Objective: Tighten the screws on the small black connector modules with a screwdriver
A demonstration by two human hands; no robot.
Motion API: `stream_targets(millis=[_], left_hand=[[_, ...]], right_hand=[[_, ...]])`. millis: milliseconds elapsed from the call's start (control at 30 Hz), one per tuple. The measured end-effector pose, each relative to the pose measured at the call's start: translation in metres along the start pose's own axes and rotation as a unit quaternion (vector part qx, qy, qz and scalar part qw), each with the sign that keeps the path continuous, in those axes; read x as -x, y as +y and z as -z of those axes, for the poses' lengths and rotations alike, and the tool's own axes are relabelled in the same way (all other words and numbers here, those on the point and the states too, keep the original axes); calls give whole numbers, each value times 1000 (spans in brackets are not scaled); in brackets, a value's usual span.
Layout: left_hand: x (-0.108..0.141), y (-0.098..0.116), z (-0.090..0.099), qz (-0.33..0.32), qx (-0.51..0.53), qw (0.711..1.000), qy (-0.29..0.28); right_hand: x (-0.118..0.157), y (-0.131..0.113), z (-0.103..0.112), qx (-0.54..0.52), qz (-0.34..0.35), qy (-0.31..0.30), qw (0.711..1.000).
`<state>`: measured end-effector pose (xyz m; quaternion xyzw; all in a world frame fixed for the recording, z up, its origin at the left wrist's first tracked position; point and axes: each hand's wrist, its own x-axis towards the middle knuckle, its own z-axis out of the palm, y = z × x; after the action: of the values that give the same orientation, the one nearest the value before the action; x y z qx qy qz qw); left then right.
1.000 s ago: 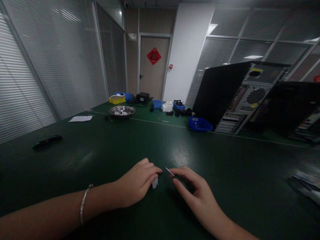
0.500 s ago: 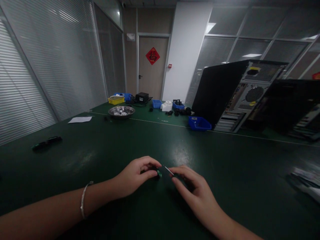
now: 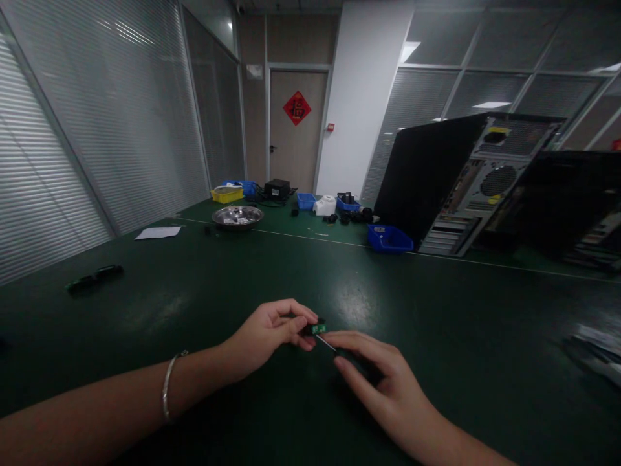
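Note:
My left hand (image 3: 276,336), a silver bangle (image 3: 167,388) on its wrist, pinches a small black part with a green circuit board (image 3: 319,329). The board's green face shows just past my fingertips; the rest is hidden by them. In my right hand (image 3: 378,366) is a screwdriver (image 3: 326,343). Its thin metal shaft points up and left, the tip at the lower edge of the board; I cannot tell whether it touches. My right fingers cover the handle. Both hands are just above the green tabletop (image 3: 272,272).
Black-and-green parts (image 3: 94,278) lie at the left, near a white paper (image 3: 158,233). Farther back are a metal dish (image 3: 237,218), a yellow bin (image 3: 226,194) and a black box (image 3: 277,189). A blue bin (image 3: 389,239) stands beside a large computer case (image 3: 431,175) on the right.
My left hand has turned the small part, so its green board now faces me more. The screwdriver tip has moved lower, from above the part to its lower edge.

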<state>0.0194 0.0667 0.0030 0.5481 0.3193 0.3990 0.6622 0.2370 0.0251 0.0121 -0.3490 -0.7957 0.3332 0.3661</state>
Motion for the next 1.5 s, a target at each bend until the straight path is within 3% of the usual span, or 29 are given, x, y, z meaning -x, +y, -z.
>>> stream_targets(millis=[100,333,600,833,1500], left_hand=[[0,-1,0,-1,24,1000,0],[0,-5,0,50,71,994,-60],[-1,-3,1,34,70,997,9],[-2,-4,1,18,59,998,13],[-1,-3,-3,18,51,998,25]], right_hand=[[2,2,-1,7,3,3,1000],[2,5,-2,1,23,13,1000],[1,10,-2,14,35,42,998],[0,10,-3,25,23,14,999],[-1,8,-3,21,4,7,1000]])
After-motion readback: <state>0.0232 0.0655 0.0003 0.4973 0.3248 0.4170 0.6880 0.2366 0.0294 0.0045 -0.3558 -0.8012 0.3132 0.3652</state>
